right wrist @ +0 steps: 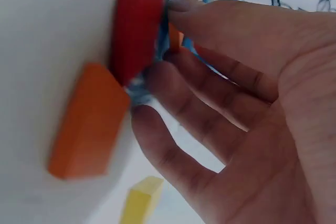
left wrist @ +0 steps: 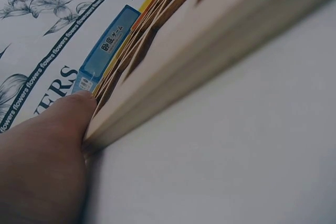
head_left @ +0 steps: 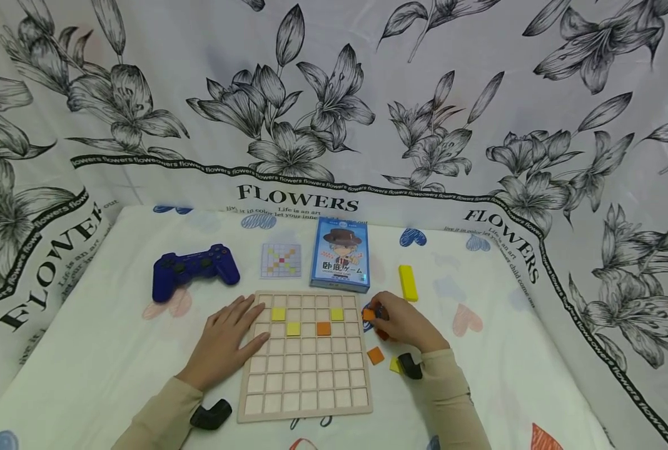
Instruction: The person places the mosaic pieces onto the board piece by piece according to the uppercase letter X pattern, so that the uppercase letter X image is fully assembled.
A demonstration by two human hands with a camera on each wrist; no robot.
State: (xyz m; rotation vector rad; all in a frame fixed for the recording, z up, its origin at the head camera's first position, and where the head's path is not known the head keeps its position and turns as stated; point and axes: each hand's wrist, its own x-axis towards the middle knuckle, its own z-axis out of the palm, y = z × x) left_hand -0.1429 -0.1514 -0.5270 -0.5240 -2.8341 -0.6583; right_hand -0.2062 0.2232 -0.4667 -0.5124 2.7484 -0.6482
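A wooden grid board [head_left: 306,417] lies flat, holding a few yellow tiles [head_left: 293,329] and one orange tile [head_left: 324,328] in its upper cells. My left hand [head_left: 225,340] rests at the board's left side, fingers extended over its edge; in the left wrist view, the thumb [left wrist: 52,135] touches the board's corner. Just off the right edge, my right hand [head_left: 404,322] pinches another orange square tile [right wrist: 175,38] between thumb and fingers. Below those fingers lie a red tile [right wrist: 137,32], a loose orange tile [right wrist: 89,124] and a yellow tile [right wrist: 140,200].
Behind the board stand a blue game box [head_left: 341,255] and a card with a coloured grid pattern [head_left: 281,260]. A dark blue game controller [head_left: 194,270] lies at the back left. Right of the box is a yellow bar-shaped piece [head_left: 408,283]. A flower-printed curtain [head_left: 311,144] hangs behind.
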